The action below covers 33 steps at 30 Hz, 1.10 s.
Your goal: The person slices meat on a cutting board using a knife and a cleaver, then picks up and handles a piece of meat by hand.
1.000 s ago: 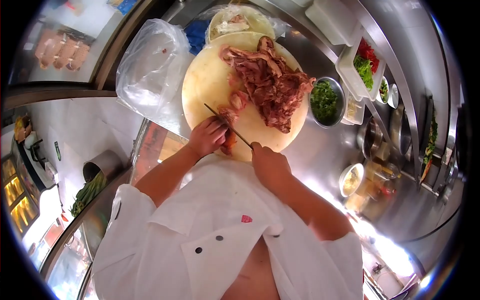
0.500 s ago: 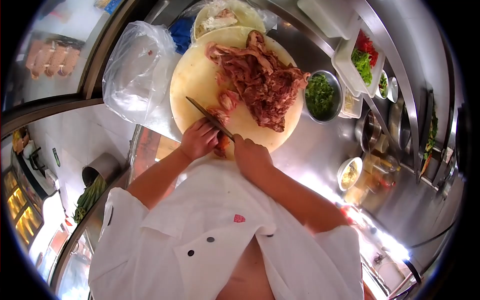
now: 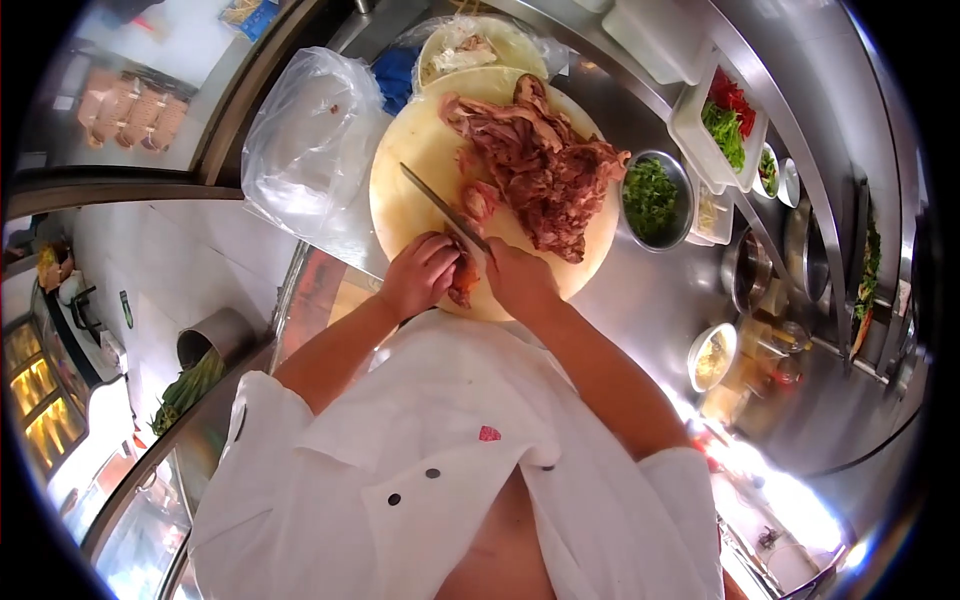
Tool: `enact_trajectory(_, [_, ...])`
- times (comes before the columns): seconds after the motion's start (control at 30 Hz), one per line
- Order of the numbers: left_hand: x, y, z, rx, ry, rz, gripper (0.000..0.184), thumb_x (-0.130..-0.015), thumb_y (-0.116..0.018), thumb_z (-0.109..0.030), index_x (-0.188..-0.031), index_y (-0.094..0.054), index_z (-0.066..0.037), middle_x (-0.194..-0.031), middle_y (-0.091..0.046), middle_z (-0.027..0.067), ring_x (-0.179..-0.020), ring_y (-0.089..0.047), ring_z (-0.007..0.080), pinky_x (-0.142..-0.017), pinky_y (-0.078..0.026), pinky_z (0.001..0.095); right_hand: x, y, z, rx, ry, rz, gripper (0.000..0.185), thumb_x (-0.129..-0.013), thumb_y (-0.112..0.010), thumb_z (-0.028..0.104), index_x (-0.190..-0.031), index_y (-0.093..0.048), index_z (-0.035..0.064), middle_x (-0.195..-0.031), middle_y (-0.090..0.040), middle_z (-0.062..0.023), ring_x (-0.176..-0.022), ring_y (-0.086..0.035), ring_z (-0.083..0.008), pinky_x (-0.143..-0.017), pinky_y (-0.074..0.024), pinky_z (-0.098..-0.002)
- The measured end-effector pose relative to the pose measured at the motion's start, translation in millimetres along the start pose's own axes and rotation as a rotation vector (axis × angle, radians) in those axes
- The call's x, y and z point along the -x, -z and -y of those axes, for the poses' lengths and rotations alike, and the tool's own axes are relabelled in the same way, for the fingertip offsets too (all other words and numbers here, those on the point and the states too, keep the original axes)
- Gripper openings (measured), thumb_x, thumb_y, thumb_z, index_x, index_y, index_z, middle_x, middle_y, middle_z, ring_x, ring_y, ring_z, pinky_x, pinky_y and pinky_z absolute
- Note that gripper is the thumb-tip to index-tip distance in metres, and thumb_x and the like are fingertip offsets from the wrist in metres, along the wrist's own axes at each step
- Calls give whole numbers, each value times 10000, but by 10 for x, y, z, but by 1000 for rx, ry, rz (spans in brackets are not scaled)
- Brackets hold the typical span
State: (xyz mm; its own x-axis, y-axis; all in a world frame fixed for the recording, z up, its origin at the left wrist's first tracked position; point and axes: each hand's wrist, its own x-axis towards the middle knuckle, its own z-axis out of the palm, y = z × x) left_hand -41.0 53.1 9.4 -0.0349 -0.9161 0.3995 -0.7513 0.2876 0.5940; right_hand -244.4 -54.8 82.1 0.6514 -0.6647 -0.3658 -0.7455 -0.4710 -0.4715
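Observation:
My right hand (image 3: 519,279) is closed round the handle of a knife (image 3: 432,196), whose blade points up and left over the round cutting board (image 3: 400,205). Bent fingers of my left hand (image 3: 420,272) press on a small piece of meat (image 3: 461,285) at the board's near edge, beside the blade. A reddish scrap (image 3: 479,200) lies just beyond the knife. The large chunk of cooked meat (image 3: 545,165) rests on the right part of the board, touched by neither hand.
Left of the board lies a clear plastic bag (image 3: 310,140). A metal bowl of chopped greens (image 3: 655,200) stands to its right, near a white tray (image 3: 690,125) of cut vegetables. Behind is a round container (image 3: 470,60); a white bowl (image 3: 711,357) is lower right.
The knife has swung to a steeper angle, and my right hand has come closer to my left hand. My left hand stays on the small piece. The view has shifted slightly.

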Motion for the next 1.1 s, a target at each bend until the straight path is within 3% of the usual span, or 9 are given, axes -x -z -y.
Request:
enact_trajectory(0.07, [104,53,-104,13,44,-16,307,-881,-737,-72,-1187,-711,-49,-1273,-654,147,-1185,-649,391,-983,-585,473,167,202,78,-9,-34,1,225,-1096,-548,241,-1241,-607,79,-932,-735,-192,-862,-726,-421,-754,-587,-534])
enact_trajectory(0.2, [269,30,-277,79,71,9,461,-857,-826,-219,-1262,-684,-50,-1359,-609,157,-1266,-606,418,-1067,-541,513,463,347,126,20,-103,22,259,-1103,-541,257,-1289,-617,93,-955,-738,-187,-846,-721,-417,-753,-590,-528])
enact_trajectory(0.23, [271,34,-316,53,59,94,616,-825,-865,-357,-1317,-666,-44,-1409,-583,162,-1329,-565,421,-1107,-515,525,515,354,142,44,-106,42,256,-1106,-530,250,-1286,-609,86,-958,-737,-180,-846,-733,-404,-748,-602,-518])
enact_trajectory(0.43, [169,-90,-164,6,37,188,743,-803,-856,-462,-1363,-655,-17,-1432,-574,172,-1355,-535,425,-1132,-500,519,751,367,232,177,-122,173,264,-1069,-529,162,-1313,-566,67,-994,-733,-161,-856,-769,-366,-743,-632,-487])
enact_trajectory(0.6, [153,-125,-64,-19,6,187,752,-777,-841,-442,-1374,-661,-21,-1419,-591,162,-1339,-546,429,-1125,-503,514,820,466,310,239,-147,254,314,-1003,-560,83,-1316,-545,53,-1013,-719,-149,-859,-775,-352,-741,-632,-477])
enact_trajectory(0.77, [179,-212,-69,-84,-24,110,669,-785,-845,-394,-1333,-681,-47,-1344,-632,140,-1213,-607,436,-1033,-543,511,946,561,314,266,-142,288,320,-997,-577,88,-1312,-541,45,-1019,-713,-146,-850,-777,-332,-715,-630,-449])
enact_trajectory(0.9, [168,-237,-62,-116,-57,113,650,-737,-845,-357,-1290,-700,-50,-1314,-649,132,-1226,-605,435,-1026,-549,512,971,605,295,249,-140,296,308,-1000,-572,87,-1302,-542,35,-1003,-711,-154,-844,-775,-327,-698,-628,-440])
enact_trajectory(1.0, [143,-248,-70,-115,-63,111,655,-719,-847,-346,-1286,-703,-51,-1314,-651,136,-1232,-604,435,-1029,-549,515,934,565,222,176,-163,305,363,-1009,-550,104,-1362,-529,22,-1035,-721,-183,-837,-757,-388,-726,-615,-513])
enact_trajectory(1.1, [111,-249,-79,-113,-56,125,659,-736,-829,-356,-1300,-699,-42,-1325,-649,139,-1248,-597,436,-1047,-540,517,865,532,212,136,-179,330,367,-1009,-538,90,-1366,-522,9,-1031,-721,-190,-851,-758,-388,-737,-615,-510])
